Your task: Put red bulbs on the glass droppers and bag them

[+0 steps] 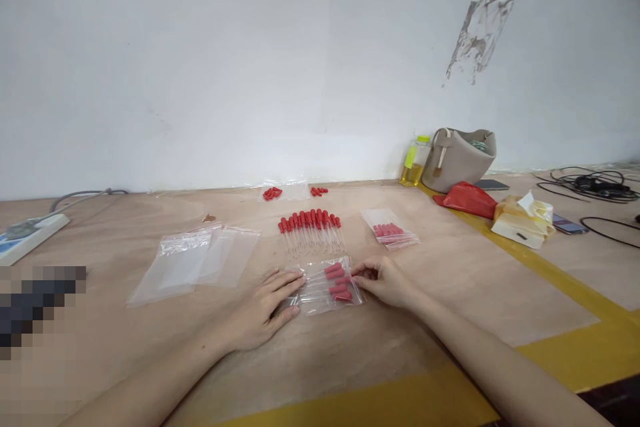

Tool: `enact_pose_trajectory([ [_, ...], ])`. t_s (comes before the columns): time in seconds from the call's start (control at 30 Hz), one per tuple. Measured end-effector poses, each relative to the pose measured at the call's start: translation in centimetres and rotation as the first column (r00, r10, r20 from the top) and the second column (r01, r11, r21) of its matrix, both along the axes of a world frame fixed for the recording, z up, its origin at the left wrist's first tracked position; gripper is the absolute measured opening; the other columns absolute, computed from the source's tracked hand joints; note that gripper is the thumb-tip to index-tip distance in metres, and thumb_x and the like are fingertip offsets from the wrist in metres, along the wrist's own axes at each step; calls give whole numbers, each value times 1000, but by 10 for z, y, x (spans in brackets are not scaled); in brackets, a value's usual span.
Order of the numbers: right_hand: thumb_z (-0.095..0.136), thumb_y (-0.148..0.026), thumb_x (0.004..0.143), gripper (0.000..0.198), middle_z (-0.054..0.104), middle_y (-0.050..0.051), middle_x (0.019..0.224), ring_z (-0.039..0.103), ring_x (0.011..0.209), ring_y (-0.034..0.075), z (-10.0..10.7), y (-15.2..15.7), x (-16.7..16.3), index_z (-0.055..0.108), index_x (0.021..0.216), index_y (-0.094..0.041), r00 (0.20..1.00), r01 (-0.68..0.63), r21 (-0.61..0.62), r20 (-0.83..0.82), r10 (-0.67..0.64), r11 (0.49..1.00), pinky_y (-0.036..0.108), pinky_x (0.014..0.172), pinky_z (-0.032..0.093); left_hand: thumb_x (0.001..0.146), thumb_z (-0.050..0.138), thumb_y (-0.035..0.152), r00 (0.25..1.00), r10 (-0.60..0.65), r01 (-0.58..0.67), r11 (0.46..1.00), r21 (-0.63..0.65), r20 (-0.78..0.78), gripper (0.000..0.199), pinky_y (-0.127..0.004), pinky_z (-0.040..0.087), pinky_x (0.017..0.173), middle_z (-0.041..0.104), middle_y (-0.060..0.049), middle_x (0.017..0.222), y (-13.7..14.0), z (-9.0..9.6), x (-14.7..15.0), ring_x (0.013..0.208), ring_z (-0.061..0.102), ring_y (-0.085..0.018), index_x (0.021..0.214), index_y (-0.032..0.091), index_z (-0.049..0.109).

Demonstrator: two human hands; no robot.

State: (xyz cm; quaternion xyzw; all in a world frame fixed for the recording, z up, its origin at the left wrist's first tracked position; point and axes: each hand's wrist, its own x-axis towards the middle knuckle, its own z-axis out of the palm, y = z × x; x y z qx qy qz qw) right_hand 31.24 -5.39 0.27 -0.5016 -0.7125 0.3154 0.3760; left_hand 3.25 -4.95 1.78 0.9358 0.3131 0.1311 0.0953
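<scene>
A clear zip bag (316,290) lies flat before me with several glass droppers (334,271) inside, their red rubber bulbs toward the right. My left hand (267,307) rests on the bag's left end with fingers stretched out. At the right edge, my right hand (383,280) pinches the bag between thumb and fingers. Just behind the bag, a row of loose red-bulbed droppers (311,221) lies side by side, tips toward me. Flat bags (193,260) overlap to the left. Right of the row lies another bag (390,228) with several red bulbs in it.
Small piles of red bulbs (273,193) lie near the wall on clear plastic. At right stand a bottle of yellow liquid (412,163), a grey handbag (457,160), a red pouch (467,199) and a tissue pack (523,220). A power strip (35,240) sits far left.
</scene>
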Motion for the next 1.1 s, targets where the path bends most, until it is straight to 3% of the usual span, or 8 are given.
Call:
enact_pose_trajectory([
  [0.2,48,-41,74,25,61,-1,70,42,32,5,-2,0,-9,53,83,-18,958,4,-233,-277,-71,973,18,31,30,89,36,37,999,19,-20,1000,-18,-29,44,-46,25,103,37,-4,135,0,0,1,124,31,-23,132,26,32],
  [0.33,54,-47,70,34,54,-6,53,39,26,5,-1,2,-7,50,88,-18,955,163,-308,-190,-229,937,17,23,23,89,36,36,1000,-15,14,1000,-21,-15,44,-46,22,104,38,-4,134,-1,1,1,124,31,-22,132,27,30],
  [0.57,63,-41,64,29,39,-10,33,31,24,4,3,1,-11,46,60,-18,983,33,-396,-154,-102,918,14,24,18,89,36,35,999,-33,32,998,-60,-7,49,-44,22,104,35,-3,136,-4,6,3,125,29,-21,135,27,21],
  [0.67,62,-42,66,27,50,-7,43,42,33,6,7,-1,-6,51,66,-17,962,-107,-401,-273,-7,910,14,29,28,89,35,37,1000,11,-11,1000,-21,7,47,-44,20,105,32,-3,138,-3,2,3,128,22,-21,134,26,25],
  [0.8,60,-39,69,25,65,2,75,61,63,13,17,-4,11,57,82,-17,844,-225,-349,-536,3,910,25,57,50,90,33,38,987,157,-159,983,89,29,42,-48,12,105,35,-4,135,3,-6,0,129,20,-22,130,27,33],
  [0.9,63,-33,69,20,66,4,78,63,66,16,26,-1,33,58,80,-17,736,-97,-334,-658,-158,938,32,64,52,88,33,43,940,340,-341,922,183,40,41,-57,7,100,37,-6,133,18,-8,-13,128,20,-27,125,28,40],
  [1.0,65,-27,69,15,66,3,75,63,64,16,35,12,54,56,78,-18,613,153,-268,-729,-304,951,30,59,53,87,31,47,830,555,-551,795,254,60,41,-63,7,94,36,-10,133,37,-7,-35,127,19,-33,119,27,48],
  [1.1,62,-22,70,13,64,0,73,63,62,14,41,35,63,52,79,-20,558,326,-212,-744,-368,921,26,54,53,87,26,47,710,703,-684,673,281,42,46,-67,7,90,33,-14,135,54,-5,-59,127,16,-36,121,24,47],
])
